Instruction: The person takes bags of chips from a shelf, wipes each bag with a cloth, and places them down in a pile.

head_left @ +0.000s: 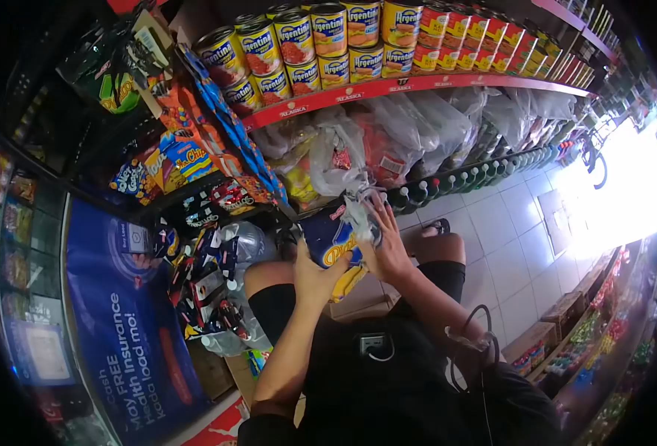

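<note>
Two hands are on view in my feed, set close together rather than apart, with one dark blue packet (322,236) between them, ahead of the body and above the gap between the left knee (265,279) and right knee (441,249). I record the left hand (313,286) as clamped on the packet's lower part, thumb across its printed face. The right hand (389,256) lies along the opposite side, fingers pointing away from the body and against a crumpled clear plastic (359,215); I cannot tell how firmly it holds either. The packet's long axis runs mainly away from the body, its far end leaning slightly left, toward the shelf (328,99). By my reading, the left hand is nearer the packet's near end, while the right is nearer the plastic, beside the hanging bags (417,130)
</note>
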Tool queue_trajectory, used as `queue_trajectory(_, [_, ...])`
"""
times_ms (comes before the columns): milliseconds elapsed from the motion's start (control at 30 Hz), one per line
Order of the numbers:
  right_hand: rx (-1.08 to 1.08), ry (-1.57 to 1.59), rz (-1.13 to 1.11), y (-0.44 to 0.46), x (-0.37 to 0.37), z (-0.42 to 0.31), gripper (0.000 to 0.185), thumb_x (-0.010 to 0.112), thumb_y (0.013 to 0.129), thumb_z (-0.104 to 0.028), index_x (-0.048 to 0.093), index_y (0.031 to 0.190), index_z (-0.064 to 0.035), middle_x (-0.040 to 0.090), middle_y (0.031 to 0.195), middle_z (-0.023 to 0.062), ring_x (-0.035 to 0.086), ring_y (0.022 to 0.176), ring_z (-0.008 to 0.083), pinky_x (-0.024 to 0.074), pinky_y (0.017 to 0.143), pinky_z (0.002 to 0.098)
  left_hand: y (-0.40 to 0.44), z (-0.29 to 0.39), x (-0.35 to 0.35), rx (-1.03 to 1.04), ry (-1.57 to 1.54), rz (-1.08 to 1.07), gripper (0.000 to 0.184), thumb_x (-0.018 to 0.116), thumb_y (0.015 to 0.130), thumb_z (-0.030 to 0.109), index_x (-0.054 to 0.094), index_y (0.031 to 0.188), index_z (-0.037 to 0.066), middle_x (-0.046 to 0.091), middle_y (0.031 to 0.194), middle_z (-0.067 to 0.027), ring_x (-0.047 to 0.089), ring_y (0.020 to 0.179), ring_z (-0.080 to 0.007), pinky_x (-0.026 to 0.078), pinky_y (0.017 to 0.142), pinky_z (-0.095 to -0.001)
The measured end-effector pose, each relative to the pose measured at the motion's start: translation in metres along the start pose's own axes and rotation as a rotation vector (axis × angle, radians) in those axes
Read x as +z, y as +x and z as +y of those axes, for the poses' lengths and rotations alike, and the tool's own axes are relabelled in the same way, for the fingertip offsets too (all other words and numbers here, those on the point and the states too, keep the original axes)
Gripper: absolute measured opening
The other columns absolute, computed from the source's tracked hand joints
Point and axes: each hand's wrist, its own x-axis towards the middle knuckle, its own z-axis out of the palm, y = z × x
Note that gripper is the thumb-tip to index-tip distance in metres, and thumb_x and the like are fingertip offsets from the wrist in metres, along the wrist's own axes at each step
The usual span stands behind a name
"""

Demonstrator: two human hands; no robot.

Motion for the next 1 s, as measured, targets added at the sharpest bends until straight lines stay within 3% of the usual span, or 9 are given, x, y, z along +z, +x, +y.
queue_trajectory(133, [-0.110, 0.134, -0.103, -0.002, -0.006, -0.038, 0.062, 0.064, 0.081, -0.021, 0.052, 0.141, -0.0121, 0.040, 0.156, 0.0112, 0.027, 0.149, 0.0331, 0.0107, 0.122, 0.0552, 0.002, 0.017, -0.007, 0.127, 0.189, -0.018, 0.062, 0.086, 0.072, 0.010, 0.054, 0.124, 0.001, 0.070, 0.110, -0.0127, 0.068, 0.098, -0.0176, 0.054, 0.088, -0.0332])
queue_trajectory(267, [0.004, -0.027, 0.104, 0.006, -0.002, 0.005, 0.053, 0.063, 0.078, -0.016, 0.058, 0.130, -0.0069, 0.059, 0.136, 0.0104, 0.038, 0.144, 0.0333, 0.0123, 0.121, 0.0573, -0.006, 0.002, -0.004, 0.034, -0.095, 0.014, 0.066, 0.084, 0.072, 0.006, 0.051, 0.128, 0.001, 0.068, 0.110, -0.0115, 0.067, 0.098, -0.0177, 0.054, 0.087, -0.0324])
queue_trajectory(367, [-0.086, 0.189, 0.311, -0.003, 0.020, 0.000, 0.048, 0.060, 0.078, -0.016, 0.062, 0.124, -0.0052, 0.060, 0.132, 0.0101, 0.043, 0.140, 0.0348, 0.0130, 0.120, 0.0585, -0.008, 0.004, -0.006, 0.058, -0.024, 0.030, 0.068, 0.084, 0.071, 0.005, 0.050, 0.129, 0.001, 0.069, 0.110, -0.0124, 0.068, 0.097, -0.0185, 0.055, 0.087, -0.0329])
queue_trajectory(500, [-0.202, 0.125, 0.138, 0.001, -0.001, -0.026, 0.044, 0.061, 0.078, -0.015, 0.064, 0.121, -0.0071, 0.064, 0.127, 0.0093, 0.048, 0.136, 0.0325, 0.0148, 0.120, 0.0567, -0.004, 0.012, -0.015, 0.107, 0.152, -0.012, 0.071, 0.085, 0.069, 0.008, 0.050, 0.131, 0.000, 0.069, 0.111, -0.0130, 0.068, 0.099, -0.0191, 0.054, 0.089, -0.0337])
queue_trajectory(567, [-0.074, 0.111, 0.161, 0.007, 0.002, -0.018, 0.044, 0.063, 0.077, -0.018, 0.065, 0.121, -0.0119, 0.066, 0.123, 0.0055, 0.047, 0.136, 0.0303, 0.0161, 0.120, 0.0548, -0.011, 0.024, -0.016, 0.009, 0.223, -0.047, 0.071, 0.084, 0.071, 0.008, 0.050, 0.132, 0.001, 0.066, 0.117, -0.0109, 0.064, 0.104, -0.0166, 0.051, 0.094, -0.0327])
queue_trajectory(633, [-0.024, -0.025, 0.162, 0.009, 0.004, -0.008, 0.044, 0.063, 0.077, -0.020, 0.066, 0.120, -0.0138, 0.066, 0.122, 0.0034, 0.047, 0.135, 0.0297, 0.0167, 0.120, 0.0539, -0.014, 0.011, -0.017, 0.080, 0.212, -0.029, 0.074, 0.085, 0.069, 0.012, 0.049, 0.134, 0.001, 0.067, 0.115, -0.0132, 0.066, 0.103, -0.0195, 0.052, 0.093, -0.0341])
queue_trajectory(767, [-0.243, 0.138, 0.101, 0.006, -0.005, -0.048, 0.039, 0.062, 0.080, -0.020, 0.068, 0.117, -0.0134, 0.067, 0.119, 0.0030, 0.051, 0.130, 0.0289, 0.0215, 0.116, 0.0562, -0.017, 0.007, -0.013, 0.142, 0.178, 0.018, 0.076, 0.084, 0.068, 0.015, 0.049, 0.135, 0.001, 0.070, 0.111, -0.0166, 0.070, 0.102, -0.0228, 0.054, 0.090, -0.0355])
queue_trajectory(900, [0.012, -0.092, 0.214, 0.020, -0.010, -0.014, 0.041, 0.060, 0.080, -0.031, 0.069, 0.117, -0.0152, 0.066, 0.121, 0.0027, 0.052, 0.130, 0.0264, 0.0182, 0.118, 0.0563, -0.020, 0.006, -0.008, 0.068, 0.026, 0.014, 0.075, 0.085, 0.069, 0.014, 0.050, 0.133, -0.001, 0.068, 0.114, -0.0171, 0.068, 0.105, -0.0221, 0.052, 0.091, -0.0343])
queue_trajectory(1000, [-0.157, 0.120, 0.242, 0.006, 0.004, -0.027, 0.038, 0.058, 0.081, -0.025, 0.070, 0.115, -0.0121, 0.068, 0.119, 0.0046, 0.054, 0.127, 0.0259, 0.0190, 0.118, 0.0560, -0.026, 0.007, -0.008, 0.152, 0.221, -0.011, 0.076, 0.087, 0.066, 0.016, 0.052, 0.131, -0.002, 0.069, 0.109, -0.0161, 0.069, 0.101, -0.0236, 0.054, 0.089, -0.0349])
